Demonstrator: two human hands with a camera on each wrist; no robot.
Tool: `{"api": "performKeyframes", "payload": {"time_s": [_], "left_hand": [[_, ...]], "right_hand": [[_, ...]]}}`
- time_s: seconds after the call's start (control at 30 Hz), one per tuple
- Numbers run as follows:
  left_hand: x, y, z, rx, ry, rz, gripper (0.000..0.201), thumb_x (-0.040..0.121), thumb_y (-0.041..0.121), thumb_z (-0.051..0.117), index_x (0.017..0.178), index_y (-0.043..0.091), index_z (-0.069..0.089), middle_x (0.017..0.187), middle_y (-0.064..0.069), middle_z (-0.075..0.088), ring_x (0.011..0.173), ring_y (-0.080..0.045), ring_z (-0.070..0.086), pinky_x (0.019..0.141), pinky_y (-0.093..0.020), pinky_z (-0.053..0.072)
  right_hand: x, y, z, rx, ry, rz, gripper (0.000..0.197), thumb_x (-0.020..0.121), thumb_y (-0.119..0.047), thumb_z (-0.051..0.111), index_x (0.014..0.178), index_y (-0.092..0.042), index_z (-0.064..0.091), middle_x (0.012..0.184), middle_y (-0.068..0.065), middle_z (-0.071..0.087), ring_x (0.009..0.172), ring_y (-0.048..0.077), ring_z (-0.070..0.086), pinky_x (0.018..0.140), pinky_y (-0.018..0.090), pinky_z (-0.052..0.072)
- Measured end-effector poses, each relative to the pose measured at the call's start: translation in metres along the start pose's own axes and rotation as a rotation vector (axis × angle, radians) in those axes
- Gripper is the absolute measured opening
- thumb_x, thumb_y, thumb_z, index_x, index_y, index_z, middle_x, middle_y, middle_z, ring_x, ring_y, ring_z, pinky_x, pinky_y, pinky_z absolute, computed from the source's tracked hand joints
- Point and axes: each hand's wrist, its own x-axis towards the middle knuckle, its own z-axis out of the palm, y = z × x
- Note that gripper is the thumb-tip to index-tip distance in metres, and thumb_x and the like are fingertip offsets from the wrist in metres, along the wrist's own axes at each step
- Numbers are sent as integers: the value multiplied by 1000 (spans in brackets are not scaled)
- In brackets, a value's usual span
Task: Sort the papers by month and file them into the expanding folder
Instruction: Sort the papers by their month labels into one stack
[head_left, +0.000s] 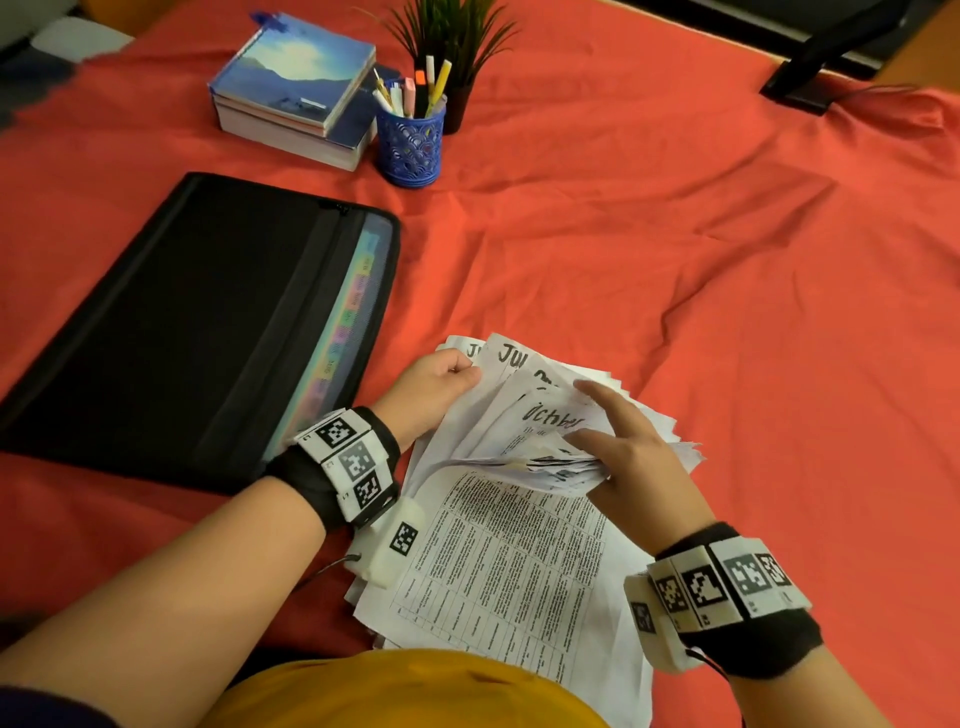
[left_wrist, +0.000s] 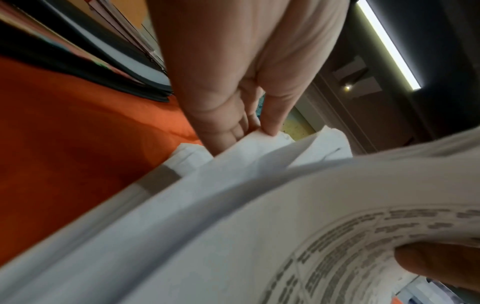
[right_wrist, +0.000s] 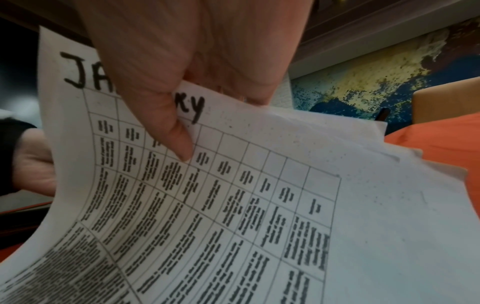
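Papers (head_left: 519, 545): loose white stack on the red cloth (head_left: 675, 260), between both hands; upper sheets lifted and fanned, lower printed sheet with a table lying flat toward the person's body.
Visible headings: "October" on a lifted sheet under the right fingers; "JU..." on two sheets by the left fingertips; a "JA...RY" sheet in the right wrist view.
Left hand (head_left: 431, 387): forearm angled in from the lower left, wrist raised off the cloth; grip pinching the far left corner of the fanned sheets, thumb on top, fingers curled beneath.
Right hand (head_left: 623, 447): forearm in from the lower right, palm down over the fan; thumb under a bent bundle of sheets, fingers on top, index extended forward.
Expanding folder (head_left: 197, 322): black, lying flat, just left of the left grip; coloured tabs show along its near edge.
Beyond the grips: blue pen cup (head_left: 410, 140), stacked books (head_left: 296, 88), small potted plant (head_left: 457, 47).
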Motion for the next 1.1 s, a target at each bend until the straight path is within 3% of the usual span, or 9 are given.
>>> {"api": "performKeyframes", "payload": {"time_s": [0.1, 0.2, 0.4, 0.53, 0.63, 0.73, 0.87, 0.97, 1.1], "left_hand": [[1, -1, -1, 28, -14, 13, 26, 95, 12, 49, 70, 16, 47, 69, -4, 45, 65, -16, 43, 54, -24, 32], [0, -2, -1, 40, -38, 46, 18, 94, 8, 51, 77, 14, 51, 83, -15, 55, 78, -22, 50, 68, -33, 42], [-8, 0, -4, 160, -236, 130, 8, 81, -3, 65, 84, 5, 66, 82, -2, 65, 78, -8, 57, 81, -20, 46], [-10, 5, -5, 133, -270, -4, 16, 89, 14, 60, 77, 8, 68, 73, 0, 62, 66, -6, 54, 68, -19, 46], [-1, 2, -6, 359, -16, 31, 16, 92, 22, 56, 87, 11, 68, 82, -2, 56, 76, -17, 51, 68, -26, 39], [3, 1, -6, 573, 130, -13, 16, 89, 20, 55, 74, 15, 51, 78, 2, 51, 77, -19, 49, 63, -27, 35], [10, 0, -5, 597, 99, -46, 14, 85, 17, 59, 92, 6, 62, 94, -8, 61, 88, -24, 58, 73, -32, 45], [9, 2, -3, 561, 56, 7, 8, 80, 11, 62, 80, 4, 63, 80, -4, 58, 74, -19, 52, 58, -27, 37], [0, 4, -2, 419, -178, 108, 14, 75, 10, 59, 62, 10, 55, 64, 0, 49, 63, -11, 44, 59, -26, 33]], "right_hand": [[-3, 1, -2, -10, 36, -27, 28, 61, 3, 65, 86, -8, 71, 108, 18, 61, 90, 36, 63, 79, 40, 52], [-5, 1, -3, 12, 44, -32, 37, 56, 11, 71, 88, -7, 71, 101, 16, 62, 84, 33, 64, 76, 35, 49], [-2, -4, -3, 34, 31, -20, 39, 55, 15, 72, 86, -9, 72, 123, 21, 57, 82, 27, 64, 76, 36, 51], [2, -3, -4, -16, -31, -63, 41, 54, 13, 71, 84, -15, 71, 104, 4, 69, 73, 29, 58, 63, 37, 53], [5, -3, -5, -33, -57, -71, 45, 53, 12, 72, 89, -16, 72, 93, -4, 70, 67, 26, 54, 57, 36, 50], [4, -4, -5, -37, -60, -68, 45, 54, 12, 72, 89, -16, 72, 91, -5, 70, 66, 24, 52, 57, 34, 49], [2, -2, -4, -36, -57, -60, 47, 54, 12, 72, 91, -17, 72, 93, -5, 70, 67, 23, 52, 58, 33, 48], [1, -1, -5, -41, -57, -53, 48, 53, 13, 72, 92, -16, 71, 95, -4, 70, 69, 24, 53, 58, 36, 50], [1, -2, -5, -16, -43, -31, 44, 54, 14, 69, 90, -12, 70, 112, 10, 63, 81, 32, 59, 71, 41, 53]]}}
